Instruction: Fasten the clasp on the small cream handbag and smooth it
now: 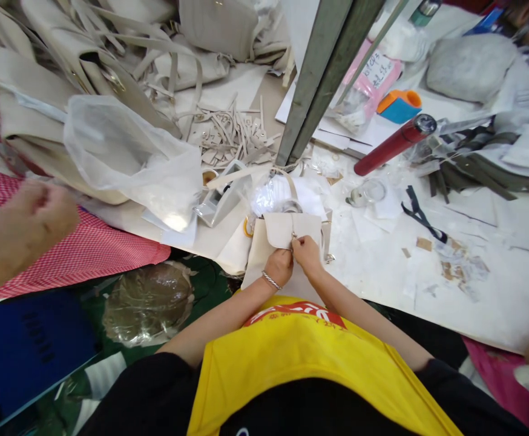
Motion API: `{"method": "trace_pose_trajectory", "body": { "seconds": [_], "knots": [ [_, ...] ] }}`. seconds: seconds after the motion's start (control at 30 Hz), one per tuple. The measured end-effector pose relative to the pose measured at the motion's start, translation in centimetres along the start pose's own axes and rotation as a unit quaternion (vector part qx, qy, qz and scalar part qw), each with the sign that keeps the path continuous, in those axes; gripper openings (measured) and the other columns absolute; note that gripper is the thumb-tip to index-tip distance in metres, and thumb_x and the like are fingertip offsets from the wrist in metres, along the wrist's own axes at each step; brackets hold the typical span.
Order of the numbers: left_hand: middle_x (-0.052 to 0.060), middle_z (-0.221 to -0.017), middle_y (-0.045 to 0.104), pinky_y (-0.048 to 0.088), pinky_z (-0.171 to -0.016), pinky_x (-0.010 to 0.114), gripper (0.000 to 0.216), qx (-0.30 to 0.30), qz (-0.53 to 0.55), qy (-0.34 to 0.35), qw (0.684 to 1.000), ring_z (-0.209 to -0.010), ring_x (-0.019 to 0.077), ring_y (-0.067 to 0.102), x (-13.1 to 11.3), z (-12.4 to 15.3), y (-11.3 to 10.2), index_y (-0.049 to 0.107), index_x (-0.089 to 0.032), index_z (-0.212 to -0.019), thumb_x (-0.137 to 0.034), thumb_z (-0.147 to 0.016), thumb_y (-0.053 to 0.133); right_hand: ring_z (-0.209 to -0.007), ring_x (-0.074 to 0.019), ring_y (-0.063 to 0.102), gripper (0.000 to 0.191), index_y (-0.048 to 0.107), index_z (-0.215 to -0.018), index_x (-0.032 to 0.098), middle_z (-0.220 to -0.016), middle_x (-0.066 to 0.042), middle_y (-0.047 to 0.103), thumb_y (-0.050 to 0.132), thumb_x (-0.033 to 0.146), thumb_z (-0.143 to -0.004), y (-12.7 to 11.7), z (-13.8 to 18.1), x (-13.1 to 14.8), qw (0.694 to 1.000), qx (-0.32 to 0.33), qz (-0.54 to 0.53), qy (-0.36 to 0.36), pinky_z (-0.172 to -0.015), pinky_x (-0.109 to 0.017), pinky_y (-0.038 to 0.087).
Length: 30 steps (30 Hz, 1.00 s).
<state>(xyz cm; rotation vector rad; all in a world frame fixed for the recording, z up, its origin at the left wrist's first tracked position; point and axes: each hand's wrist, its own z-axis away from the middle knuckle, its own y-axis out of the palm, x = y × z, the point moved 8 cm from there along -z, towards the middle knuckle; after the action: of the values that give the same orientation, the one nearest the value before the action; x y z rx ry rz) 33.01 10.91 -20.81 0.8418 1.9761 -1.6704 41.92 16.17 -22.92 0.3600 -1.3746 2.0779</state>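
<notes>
Cream bag [276,229] sits at the near edge of the white table [359,272]. The left hand [279,267] curls at its front (whether it grips anything, I cannot tell); the right hand [307,250] pinches a small metal fitting [293,234] on the flap. Farther back, cream straps [235,136] lie heaped.
</notes>
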Motion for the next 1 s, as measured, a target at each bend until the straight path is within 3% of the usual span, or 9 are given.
{"method": "trace_pose_trajectory", "body": {
  "seconds": [0.23,0.6,1.0],
  "knots": [
    [0.006,-0.061,0.053,0.042,-0.058,0.028,0.014,-0.015,0.051,-0.022,0.998,-0.063,0.0154,0.050,-0.1,0.2,-0.2,0.052,-0.014,-0.067,-0.012,-0.073,0.039,-0.066,-0.0187,0.052,0.011,0.044,-0.074,0.018,-0.069,-0.005,0.055,0.041,0.027,-0.068,-0.3,1.7,0.0,0.996,-0.052,-0.076,-0.003,-0.064,-0.030,0.041],
    [0.003,-0.063,0.054,0.040,-0.058,0.024,0.015,-0.018,0.151,-0.110,0.982,-0.062,0.0119,0.049,1.8,0.4,-0.2,0.051,-0.016,-0.063,-0.021,-0.075,0.044,-0.066,-0.0157,0.052,0.018,0.046,-0.080,0.017,-0.075,-0.003,0.056,0.047,0.024,-0.063,1.0,1.2,-1.0,0.985,-0.017,-0.167,-0.047,-0.064,-0.028,0.043],
    [0.005,-0.069,0.058,0.041,-0.062,0.025,0.012,-0.013,0.145,-0.125,0.981,-0.067,0.0134,0.051,1.3,0.6,-0.1,0.057,-0.016,-0.073,-0.020,-0.073,0.046,-0.066,-0.0158,0.052,0.016,0.045,-0.078,0.016,-0.073,-0.004,0.054,0.046,0.023,-0.063,0.2,2.1,-0.5,0.989,-0.053,-0.140,-0.001,-0.065,-0.028,0.043]
  ]
}}
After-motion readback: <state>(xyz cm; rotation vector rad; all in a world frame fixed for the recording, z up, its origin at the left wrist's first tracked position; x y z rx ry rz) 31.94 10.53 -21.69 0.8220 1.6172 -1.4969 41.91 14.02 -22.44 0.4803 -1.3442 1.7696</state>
